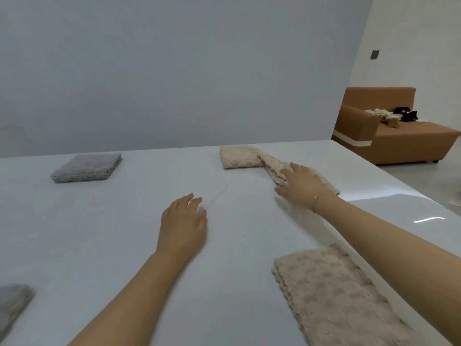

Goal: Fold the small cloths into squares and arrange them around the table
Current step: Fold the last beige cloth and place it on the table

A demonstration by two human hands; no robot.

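Nearest you, a folded beige cloth [336, 295] lies on the white tabletop [112, 233] under your right forearm, its long side running away from you. At the lower left edge, a corner of a grey cloth [13, 305] shows, cut off by the frame.

Your left hand [183, 224] reaches forward over the middle of the tabletop, palm down, arm nearly straight. Its fingers [193, 201] are relaxed and slightly spread, holding nothing; you cannot tell whether they touch the surface.

Your right hand [303, 186] stretches further out and to the right, palm down, a thin bracelet [315, 199] at the wrist. Its fingers [295, 168] are straight and a little apart, pressing flat on the near end of a half-folded cloth [254, 158]. That beige cloth lies near the far edge: its far part is folded flat, while the near part trails toward your hand in a rumpled strip.

Far left, a folded grey square [87, 167] sits well apart from the rest.

Beyond the tabletop stands a plain wall [174, 71], and to the right a brown sofa [389, 138] carries a few small items [391, 117].
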